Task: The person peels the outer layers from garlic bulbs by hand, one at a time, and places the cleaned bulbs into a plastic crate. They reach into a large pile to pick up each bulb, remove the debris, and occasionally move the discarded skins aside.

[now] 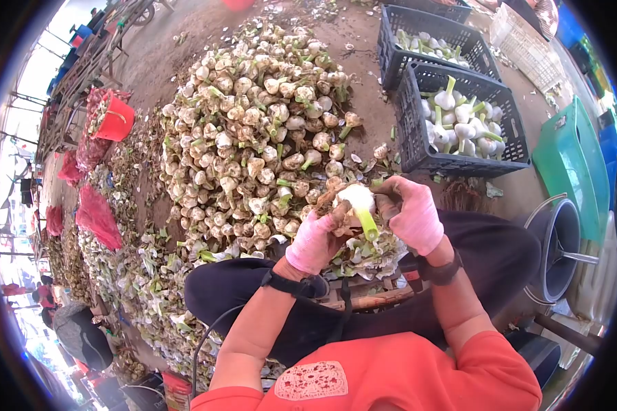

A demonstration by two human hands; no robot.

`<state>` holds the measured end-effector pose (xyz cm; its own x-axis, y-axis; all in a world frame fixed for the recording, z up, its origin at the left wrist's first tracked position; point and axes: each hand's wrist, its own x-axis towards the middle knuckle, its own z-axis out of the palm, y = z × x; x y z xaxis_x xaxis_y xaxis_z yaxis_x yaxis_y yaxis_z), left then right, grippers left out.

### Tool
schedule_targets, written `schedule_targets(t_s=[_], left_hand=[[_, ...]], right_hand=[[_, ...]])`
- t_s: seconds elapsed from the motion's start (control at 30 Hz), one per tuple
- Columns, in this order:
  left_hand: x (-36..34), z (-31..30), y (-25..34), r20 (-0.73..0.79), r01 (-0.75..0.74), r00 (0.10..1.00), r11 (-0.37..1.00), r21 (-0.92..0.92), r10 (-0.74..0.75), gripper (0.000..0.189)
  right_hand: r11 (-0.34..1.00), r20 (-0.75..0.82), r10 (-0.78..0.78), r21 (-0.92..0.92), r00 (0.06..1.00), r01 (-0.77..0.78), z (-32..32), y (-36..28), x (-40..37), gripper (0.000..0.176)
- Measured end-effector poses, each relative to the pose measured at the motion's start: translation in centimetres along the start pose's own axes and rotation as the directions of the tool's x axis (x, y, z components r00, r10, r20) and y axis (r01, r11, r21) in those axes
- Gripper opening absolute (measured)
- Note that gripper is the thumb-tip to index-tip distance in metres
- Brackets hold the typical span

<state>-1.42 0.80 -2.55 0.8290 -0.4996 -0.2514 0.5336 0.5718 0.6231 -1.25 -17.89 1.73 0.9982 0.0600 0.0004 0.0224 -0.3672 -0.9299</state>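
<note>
Between my hands is a garlic bulb (356,197), white on top, with a short green stem pointing down toward my lap. My left hand (315,240), in a pink fingerless covering with soiled fingers, is closed round the bulb's left side, where brown outer skin hangs. Bent fingers of my right hand (413,214), covered the same way, pinch at the bulb's right side; whether they grip loose skin is too small to tell. A large pile of dirty garlic bulbs (253,130) lies just beyond my hands. Peeled skins and leaves (373,257) are heaped below them.
Two black crates (425,163) at the right hold clean white garlic. A green tub (572,161) and a grey bucket (554,257) stand at my right. At the left are a red bucket (116,120), red mesh bags (97,216) and scattered skins (151,281).
</note>
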Motion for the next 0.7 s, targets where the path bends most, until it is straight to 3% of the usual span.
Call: schedule_targets(t_s=[0.07, 0.2, 0.27, 0.33, 0.37, 0.4, 0.43, 0.47, 0.53, 0.57, 0.6, 0.67, 0.7], left_hand=[[-0.1, -0.4, 0.0, -0.001, 0.107, 0.994, 0.993, -0.057, -0.107, 0.058], [-0.9, 0.6, 1.0, 0.004, 0.239, 0.971, 0.971, 0.003, -0.239, 0.055], [-1.0, -0.5, 0.0, 0.123, 0.326, 0.942, 0.940, -0.097, -0.314, 0.054], [-1.4, 0.0, 0.3, 0.133, 0.321, 0.942, 0.944, -0.082, -0.308, 0.057], [-1.4, -1.1, -0.2, 0.255, 0.146, 0.946, 0.966, 0.213, -0.199, 0.060], [-1.3, -1.6, -0.5, 0.399, -0.080, 0.909, 0.884, 0.460, -0.126, 0.063], [-1.3, -1.0, -0.1, 0.338, 0.017, 0.928, 0.927, 0.376, -0.154, 0.062], [-1.6, 2.0, 2.3, 0.112, 0.152, 0.976, 0.956, 0.251, -0.185, 0.051], [-1.1, 2.4, 1.8, 0.056, 0.125, 0.990, 0.985, 0.116, -0.132, 0.058], [-0.6, 2.2, 1.5, 0.016, 0.080, 0.996, 0.971, 0.224, -0.086, 0.060], [-0.3, 1.9, 1.2, 0.019, 0.079, 0.996, 0.971, 0.225, -0.085, 0.060], [0.1, 1.1, 0.8, 0.017, -0.107, 0.992, 0.798, 0.593, 0.121, 0.060], [0.1, 1.5, 1.0, 0.024, -0.126, 0.989, 0.738, 0.663, 0.147, 0.058]], right_hand=[[0.996, -0.045, -0.078, -0.052, 0.996, 0.076, 0.5, 0.8, 0.1, 0.009], [0.999, -0.016, -0.017, -0.043, 1.000, 0.016, 0.2, 1.0, 0.6, 0.006], [0.992, -0.036, -0.002, -0.125, 0.999, -0.002, 0.7, 3.5, 1.3, 0.007], [0.926, 0.121, 0.141, -0.368, 0.983, -0.088, 1.5, 7.2, 1.8, 0.012], [0.831, 0.252, 0.228, -0.553, 0.941, -0.053, 2.2, 9.2, 1.5, 0.014], [0.706, 0.353, 0.334, -0.708, 0.874, 0.016, 3.1, 11.6, 1.0, 0.015], [0.780, 0.350, 0.278, -0.626, 0.895, 0.002, 4.0, 15.3, 1.0, 0.020], [0.813, 0.487, 0.134, -0.552, 0.863, 0.185, 5.3, 22.2, -1.5, 0.024], [0.754, 0.436, 0.185, -0.638, 0.881, 0.158, 4.6, 19.7, -1.2, 0.023], [0.941, 0.308, 0.132, -0.337, 0.942, -0.022, 3.3, 16.1, -0.1, 0.022], [0.989, 0.148, 0.132, 0.047, 0.980, -0.140, 1.9, 11.9, 1.3, 0.022], [0.871, 0.222, 0.203, 0.404, 0.954, -0.280, -0.7, 5.6, 1.8, 0.025], [0.871, 0.222, 0.204, 0.404, 0.954, -0.280, -1.4, 3.5, 1.6, 0.025]])
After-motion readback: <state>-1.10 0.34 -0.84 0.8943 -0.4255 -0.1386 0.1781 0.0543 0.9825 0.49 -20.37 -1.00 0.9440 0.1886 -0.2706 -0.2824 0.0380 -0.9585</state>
